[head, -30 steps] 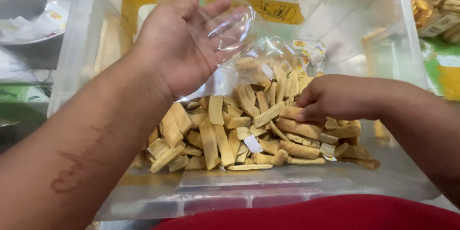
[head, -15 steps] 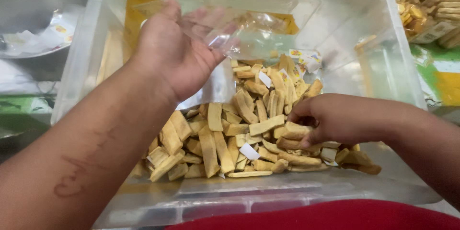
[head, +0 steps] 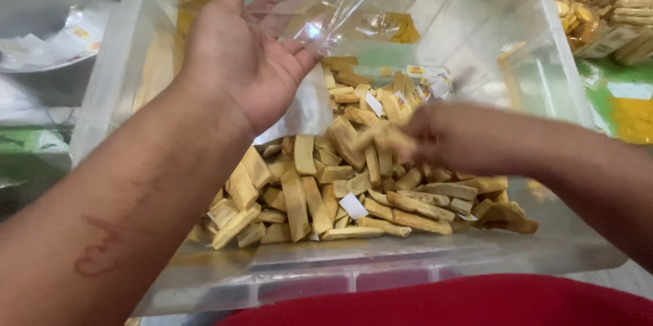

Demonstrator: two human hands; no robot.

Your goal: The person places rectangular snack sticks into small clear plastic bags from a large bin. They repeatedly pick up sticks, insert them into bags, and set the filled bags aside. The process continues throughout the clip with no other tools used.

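inside clear bin [head: 537, 67]: pale tan snack sticks [head: 320, 190], heaped.

Left of my left grip sits a shiny metal bowl [head: 47, 20] with small white paper slips lying in it. Beneath it the tabletop [head: 27, 139] wears a green and white printed cover. Far to the right of my right grip, packed snack bags [head: 605, 10] are piled up, with green and yellow covering [head: 629, 105] below them. Soft, even light falls everywhere.
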